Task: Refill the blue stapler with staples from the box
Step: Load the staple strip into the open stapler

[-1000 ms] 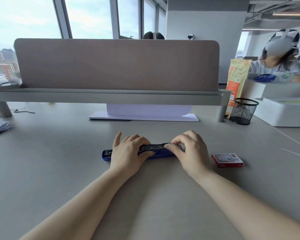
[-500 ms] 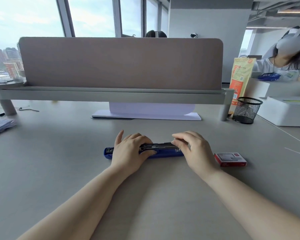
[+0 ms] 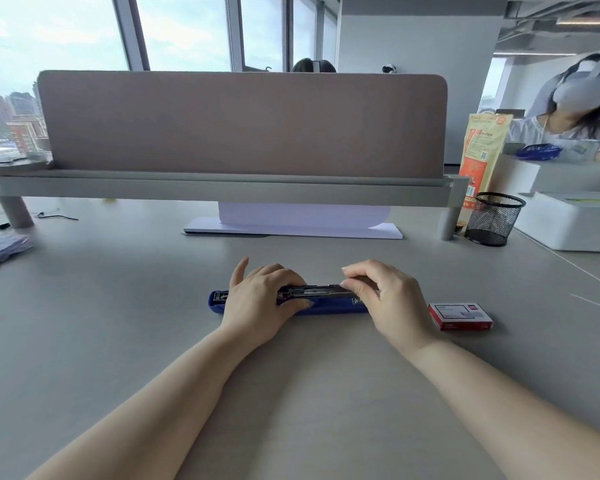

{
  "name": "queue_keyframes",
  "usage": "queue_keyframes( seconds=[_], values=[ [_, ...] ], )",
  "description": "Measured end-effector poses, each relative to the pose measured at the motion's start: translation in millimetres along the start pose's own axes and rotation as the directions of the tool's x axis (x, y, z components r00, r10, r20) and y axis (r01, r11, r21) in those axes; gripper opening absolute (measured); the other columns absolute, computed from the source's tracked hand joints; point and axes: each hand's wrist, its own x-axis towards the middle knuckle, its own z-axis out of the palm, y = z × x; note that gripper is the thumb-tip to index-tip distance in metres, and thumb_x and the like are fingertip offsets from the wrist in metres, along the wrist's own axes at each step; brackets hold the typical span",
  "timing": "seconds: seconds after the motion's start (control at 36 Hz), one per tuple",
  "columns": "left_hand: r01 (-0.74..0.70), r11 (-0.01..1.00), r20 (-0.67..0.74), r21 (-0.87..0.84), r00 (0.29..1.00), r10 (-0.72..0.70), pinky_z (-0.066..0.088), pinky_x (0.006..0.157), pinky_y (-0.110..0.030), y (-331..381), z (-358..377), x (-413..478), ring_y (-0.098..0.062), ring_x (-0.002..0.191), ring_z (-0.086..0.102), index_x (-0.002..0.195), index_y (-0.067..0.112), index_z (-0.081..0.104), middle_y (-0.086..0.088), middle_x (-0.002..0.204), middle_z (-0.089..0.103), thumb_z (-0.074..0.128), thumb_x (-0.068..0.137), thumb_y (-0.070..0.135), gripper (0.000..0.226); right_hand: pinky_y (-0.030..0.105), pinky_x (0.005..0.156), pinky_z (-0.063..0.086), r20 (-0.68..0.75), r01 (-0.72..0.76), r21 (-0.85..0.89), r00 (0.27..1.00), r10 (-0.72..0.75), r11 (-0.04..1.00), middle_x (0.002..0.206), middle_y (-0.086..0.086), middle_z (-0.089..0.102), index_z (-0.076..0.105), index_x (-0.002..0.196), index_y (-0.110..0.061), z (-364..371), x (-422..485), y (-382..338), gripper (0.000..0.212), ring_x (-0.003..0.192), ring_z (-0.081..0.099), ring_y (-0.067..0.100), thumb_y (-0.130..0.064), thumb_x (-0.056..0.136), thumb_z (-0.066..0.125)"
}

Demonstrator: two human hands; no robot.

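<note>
Here the blue stapler (image 3: 329, 307) lies lengthwise on the grey desk (image 3: 118, 306), roughly midway between its left and right edges and nearer the person than the divider panel (image 3: 243, 123) along the far edge. Its dark metal magazine faces up between the two hands. The left hand (image 3: 260, 303) is clamped over the stapler's left half: fingers curled over the far side, thumb pressed against the near blue side, forefinger stretched a little apart. Only the stapler's left tip shows beyond it. The right hand (image 3: 388, 299) covers the right end, fingers bent and close together, fingertips (image 3: 349, 277) resting on the top of the magazine; whether they pinch anything cannot be told. The red staple box (image 3: 460, 316) lies flat and closed on the desk just right of the right hand, not touching it. A black mesh cup (image 3: 494, 219) stands near the far right, beside a leg of the divider shelf.
</note>
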Motion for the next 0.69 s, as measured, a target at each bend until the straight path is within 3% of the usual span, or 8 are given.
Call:
queue_keyframes(
  seconds=[0.11,0.28,0.36,0.42,0.69],
  values=[
    [-0.005,1.000,-0.001,-0.010,1.000,0.005,0.006,0.116,-0.039,-0.6,0.0,-0.2,-0.008,0.100,0.056,0.093,0.036,0.062,0.017,0.092,0.059,0.063,0.078,0.049,0.020,0.025,0.073,0.047,0.036,0.012,-0.011,0.999,-0.012,1.000,0.090,0.006,0.074,0.067,0.092,-0.008,0.6,0.2,-2.3,0.015,0.079,0.064,0.019,-0.015,0.081,0.061],
    [-0.013,0.999,0.008,-0.039,1.000,0.013,0.005,0.115,-0.038,-1.7,0.8,-0.2,-0.006,0.099,0.057,0.091,0.037,0.062,0.020,0.088,0.056,0.063,0.077,0.050,0.019,0.029,0.084,0.049,0.128,-0.041,0.029,0.991,0.037,0.999,0.104,-0.004,0.073,0.059,0.110,-0.016,-0.1,-1.7,-4.5,0.025,0.095,0.065,0.012,-0.015,0.085,0.062],
    [-0.019,0.999,0.006,-0.043,1.000,0.019,0.005,0.115,-0.038,-1.7,0.7,-0.2,-0.007,0.099,0.057,0.092,0.036,0.062,0.020,0.089,0.056,0.064,0.077,0.050,0.020,0.013,0.083,0.041,0.182,-0.082,0.073,0.981,0.068,0.994,0.107,-0.005,0.072,0.050,0.121,-0.019,-1.2,-2.4,-6.0,0.037,0.098,0.064,0.013,-0.014,0.086,0.061],
    [-0.023,0.999,0.007,-0.046,1.000,0.023,0.005,0.115,-0.037,-2.3,0.6,-0.2,-0.007,0.099,0.057,0.092,0.036,0.062,0.019,0.089,0.056,0.063,0.077,0.050,0.020,0.005,0.082,0.036,0.193,-0.083,0.077,0.979,0.067,0.994,0.106,-0.004,0.073,0.048,0.123,-0.019,-0.7,-2.4,-6.2,0.040,0.100,0.062,0.013,-0.013,0.086,0.061],
    [-0.039,0.997,0.010,-0.062,0.999,0.039,0.005,0.115,-0.038,-1.5,0.8,-1.0,-0.007,0.099,0.057,0.092,0.036,0.062,0.019,0.090,0.056,0.063,0.078,0.049,0.019,-0.002,0.079,0.033,0.206,-0.102,0.077,0.975,0.084,0.992,0.102,-0.005,0.073,0.049,0.122,-0.020,5.1,-1.4,-3.3,0.041,0.093,0.057,0.001,-0.012,0.084,0.064]
  ],
)
